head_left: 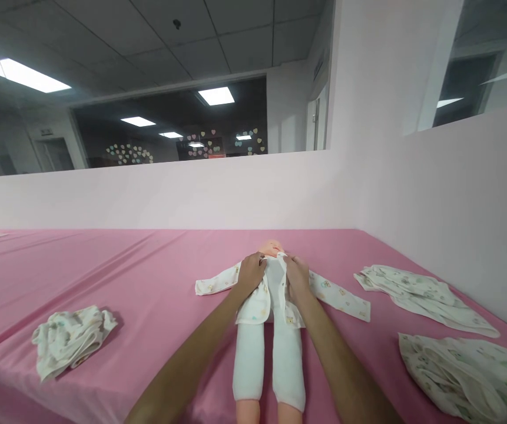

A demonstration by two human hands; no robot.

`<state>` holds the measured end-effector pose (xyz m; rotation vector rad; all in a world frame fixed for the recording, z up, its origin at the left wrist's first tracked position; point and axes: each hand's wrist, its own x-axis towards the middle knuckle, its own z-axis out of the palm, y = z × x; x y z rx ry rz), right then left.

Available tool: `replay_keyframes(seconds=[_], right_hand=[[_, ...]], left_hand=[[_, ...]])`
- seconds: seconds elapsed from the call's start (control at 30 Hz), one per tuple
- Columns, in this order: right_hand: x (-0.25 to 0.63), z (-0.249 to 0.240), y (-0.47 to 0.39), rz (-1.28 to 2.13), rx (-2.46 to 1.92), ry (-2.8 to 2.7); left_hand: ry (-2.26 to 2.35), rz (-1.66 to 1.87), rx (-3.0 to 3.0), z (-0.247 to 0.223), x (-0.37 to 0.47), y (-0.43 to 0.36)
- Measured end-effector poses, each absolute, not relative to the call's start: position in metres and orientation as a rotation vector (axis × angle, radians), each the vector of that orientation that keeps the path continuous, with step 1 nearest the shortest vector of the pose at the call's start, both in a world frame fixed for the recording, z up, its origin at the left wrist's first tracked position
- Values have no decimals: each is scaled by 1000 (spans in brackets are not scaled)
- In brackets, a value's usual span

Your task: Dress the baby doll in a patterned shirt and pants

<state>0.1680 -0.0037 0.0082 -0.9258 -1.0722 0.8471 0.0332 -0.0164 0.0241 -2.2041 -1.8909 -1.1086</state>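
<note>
A baby doll (272, 248) lies on its back, its head away from me and its legs towards me. White fabric covers its body and its legs (248, 359), with the lower ends of the legs bare. Over its chest is a small white patterned jacket (253, 307), its front parted and both sleeves spread out sideways. My left hand (252, 272) is closed on the jacket's left front edge near the collar. On the opposite edge, my right hand (297, 275) grips the jacket at about the same height. My fingertips are partly hidden.
A pink sheet (156, 277) covers the surface beneath the doll. One crumpled patterned cloth (73, 338) lies at the left. Two more patterned cloths, a far one (425, 294) and a near one (469, 374), lie right. White walls (169, 197) with windows bound the back and right.
</note>
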Motion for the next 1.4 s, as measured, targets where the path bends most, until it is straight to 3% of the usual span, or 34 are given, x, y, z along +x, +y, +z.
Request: replay_keyframes(seconds=[0.87,1.13,1.4], right_hand=[[167,5,-2,942,-951,-1236],[163,16,-18,831,-947,-1396],[162,21,-27,723,-991,-1467]], left_hand=[[-1727,-951,-2260,23,35,-23],[-1812,-903,-2248,24,36,-22],[-1918,-1279,-2325,28,34,-24]])
